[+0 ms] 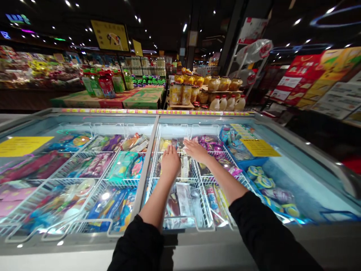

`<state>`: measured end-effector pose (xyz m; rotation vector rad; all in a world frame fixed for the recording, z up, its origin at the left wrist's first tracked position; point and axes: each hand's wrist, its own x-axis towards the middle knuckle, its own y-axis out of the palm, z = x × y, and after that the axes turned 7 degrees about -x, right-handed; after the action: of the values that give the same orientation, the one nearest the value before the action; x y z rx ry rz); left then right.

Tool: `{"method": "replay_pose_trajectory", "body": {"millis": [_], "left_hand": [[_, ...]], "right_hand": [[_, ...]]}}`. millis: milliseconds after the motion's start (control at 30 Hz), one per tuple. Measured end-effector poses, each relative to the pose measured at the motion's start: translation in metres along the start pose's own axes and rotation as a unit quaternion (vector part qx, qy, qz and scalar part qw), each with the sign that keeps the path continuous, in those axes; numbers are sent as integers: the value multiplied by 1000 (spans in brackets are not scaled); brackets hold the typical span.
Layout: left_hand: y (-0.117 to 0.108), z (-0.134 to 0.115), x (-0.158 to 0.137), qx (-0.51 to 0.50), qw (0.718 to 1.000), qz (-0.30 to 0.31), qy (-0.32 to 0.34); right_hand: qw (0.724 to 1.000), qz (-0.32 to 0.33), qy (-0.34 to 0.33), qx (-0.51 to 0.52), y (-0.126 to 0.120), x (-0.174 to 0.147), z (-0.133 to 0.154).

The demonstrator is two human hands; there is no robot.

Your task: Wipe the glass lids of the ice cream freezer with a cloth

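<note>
My left hand and my right hand reach forward over the right half of a chest freezer. Both hold nothing, with fingers stretched out and palms down. Under them are white wire baskets with wrapped frozen treats; whether my palms rest on a glass lid or hang above the baskets, I cannot tell. Purple packets lie just right of my right hand. Nearer to me, below my left wrist, are pale wrapped packets. Left of the frame bar sits a turquoise packet.
Yellow sheets mark the freezer top on both sides. Round tubs lie in its right end. Beyond the far rim stand jars, white jugs and bottles. Stacked boxes rise at the right.
</note>
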<state>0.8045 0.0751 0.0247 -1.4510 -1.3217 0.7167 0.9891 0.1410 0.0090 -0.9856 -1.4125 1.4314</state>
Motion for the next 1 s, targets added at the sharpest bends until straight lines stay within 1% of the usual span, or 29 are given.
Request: {"method": "replay_pose_trajectory", "body": {"millis": [67,167,267,333,400,467,533,600,667,733,800,867,933,1000], "left_hand": [[3,3,7,4,1000,-2,-6],[11,4,11,7,1000,-17,-11],[18,5,11,5,999,-33,-11],[19,5,11,0,999,-33,-11],[18,6,10,-4,1000,-25,-12],[16,6,10,-4,1000,-14,-11],[12,5,9,-4,1000,-1,-10],[9,3,8,-4,1000,9,-11],[8,2,7,-5,1000,14,-14],[8,1,7,-5,1000,13,-17],[10,1,7,-5,1000,7,-18],[11,2,7,-4,1000,2,-16],[12,3,8,-1,1000,1,-14],[12,3,8,-1,1000,5,-13]], "right_hand": [[1000,-11,18,-5,1,-6,-19],[997,-15,70,-11,-6,6,-33],[994,-4,113,-12,-15,34,-23],[993,5,120,-8,-17,48,-9],[995,8,101,-5,-15,54,2],[998,1,62,-3,-9,50,3],[1000,-2,21,0,-4,41,-8],[1000,-1,3,2,-2,35,-28],[1000,5,25,-2,-4,36,-47],[998,7,69,-10,-7,46,-57],[994,2,106,-15,-11,61,-55],[992,0,125,-14,-13,75,-43],[992,5,123,-9,-14,82,-28],[996,8,93,-7,-11,79,-19]]}}
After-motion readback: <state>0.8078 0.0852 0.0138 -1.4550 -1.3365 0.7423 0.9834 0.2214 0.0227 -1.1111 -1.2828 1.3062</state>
